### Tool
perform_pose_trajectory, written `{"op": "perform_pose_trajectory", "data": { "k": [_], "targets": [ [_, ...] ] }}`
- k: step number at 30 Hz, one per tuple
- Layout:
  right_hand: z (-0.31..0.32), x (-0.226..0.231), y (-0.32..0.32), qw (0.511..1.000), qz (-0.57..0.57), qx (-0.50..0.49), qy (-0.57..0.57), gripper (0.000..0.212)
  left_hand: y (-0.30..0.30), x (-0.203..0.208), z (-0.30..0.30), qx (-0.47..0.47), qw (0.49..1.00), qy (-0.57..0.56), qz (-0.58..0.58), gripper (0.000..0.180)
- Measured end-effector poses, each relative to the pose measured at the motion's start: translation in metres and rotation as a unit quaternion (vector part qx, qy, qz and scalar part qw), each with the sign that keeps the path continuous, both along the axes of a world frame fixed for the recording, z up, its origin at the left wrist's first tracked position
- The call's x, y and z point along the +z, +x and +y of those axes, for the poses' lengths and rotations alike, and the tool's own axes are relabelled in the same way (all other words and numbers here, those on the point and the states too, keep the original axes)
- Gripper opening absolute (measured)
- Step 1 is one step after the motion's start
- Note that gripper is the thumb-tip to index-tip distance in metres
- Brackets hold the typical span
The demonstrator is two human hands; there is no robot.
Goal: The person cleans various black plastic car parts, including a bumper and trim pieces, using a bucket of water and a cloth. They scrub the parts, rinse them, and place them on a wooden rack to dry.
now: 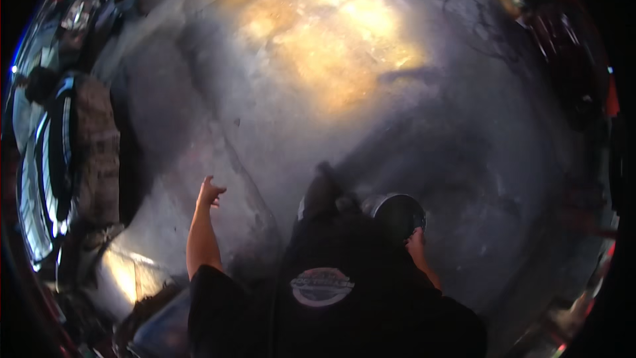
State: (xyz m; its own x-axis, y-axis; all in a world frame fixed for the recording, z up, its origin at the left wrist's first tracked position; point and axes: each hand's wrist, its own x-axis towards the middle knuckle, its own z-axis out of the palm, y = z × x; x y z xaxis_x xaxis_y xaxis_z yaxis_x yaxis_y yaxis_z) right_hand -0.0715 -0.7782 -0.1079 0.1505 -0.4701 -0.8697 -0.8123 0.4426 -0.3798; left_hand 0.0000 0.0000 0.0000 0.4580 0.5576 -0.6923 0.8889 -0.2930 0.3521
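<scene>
Clearly, the work in hand rests on the right side: the right hand [416,244] grasps the near edge of a round container [400,217], which sits just beside the dark shirt [318,321], to the right of the body's midline. Its mouth faces the view, dark within and edged by a pale, shiny rim; whether anything lies inside, or whether it hangs clear of the floor [278,119], I cannot tell. The left hand [211,192] is released, held out well apart from the container with its fingers loosely spread and nothing in them. To handle the container well, I would judge that a firm hold on the edge matters most, with the wrist steady so the mouth does not tip. One-sided support lets a wide vessel swing, so the free left hand could usefully serve as a balance or a second support. Footing deserves care too: a bright patch of light and deep shadow share the floor ahead, making small obstacles hard to read, so short, even steps seem wise.
</scene>
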Motion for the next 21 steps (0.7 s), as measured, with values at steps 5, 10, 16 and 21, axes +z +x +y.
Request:
{"op": "perform_pose_trajectory", "data": {
  "k": [5, 10, 16, 21],
  "targets": [
    [0.025, 0.023, 0.095, 0.996, 0.056, -0.033, -0.061, 0.023, -0.15, -0.058, 0.002, 0.217, 0.966, -0.076, 0.119, 0.07],
    [0.025, 0.006, 0.19, 0.995, 0.015, -0.055, -0.078, 0.018, -0.101, -0.079, 0.037, 0.226, 0.924, -0.246, 0.186, 0.056],
    [0.067, 0.021, 0.323, 0.998, 0.019, -0.019, -0.049, 0.017, 0.188, -0.073, 0.153, 0.131, 0.981, 0.085, -0.113, 0.028],
    [0.13, 0.024, 0.471, 0.996, 0.027, 0.007, -0.083, 0.015, 0.403, -0.036, 0.184, 0.069, 0.981, 0.018, -0.183, 0.034]
  ]
}}
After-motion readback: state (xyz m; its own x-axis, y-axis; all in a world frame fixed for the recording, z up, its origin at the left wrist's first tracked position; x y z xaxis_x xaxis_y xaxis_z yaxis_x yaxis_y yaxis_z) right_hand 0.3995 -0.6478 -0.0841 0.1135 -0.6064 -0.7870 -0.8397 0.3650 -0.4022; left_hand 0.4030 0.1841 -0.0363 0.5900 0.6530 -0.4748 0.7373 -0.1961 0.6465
